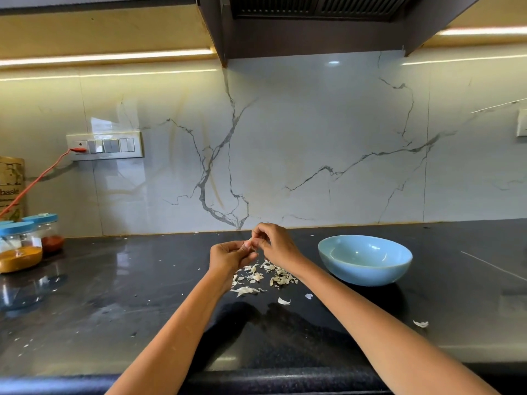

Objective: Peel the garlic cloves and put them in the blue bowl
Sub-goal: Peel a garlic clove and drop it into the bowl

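Both hands meet above the dark counter. My left hand (229, 256) holds a small garlic clove (250, 243) with curled fingers, and my right hand (272, 242) pinches the clove's papery skin from the other side. Most of the clove is hidden between the fingertips. Below the hands lies a scatter of pale garlic peels (263, 277). The blue bowl (365, 259) stands to the right of the hands; its visible inside looks bare.
At the left edge stand blue-lidded spice jars (21, 248) with yellow and red powder. An orange cable (37, 181) runs to a wall socket. Loose peel scraps (420, 324) lie on the black counter (114, 295). A range hood hangs overhead.
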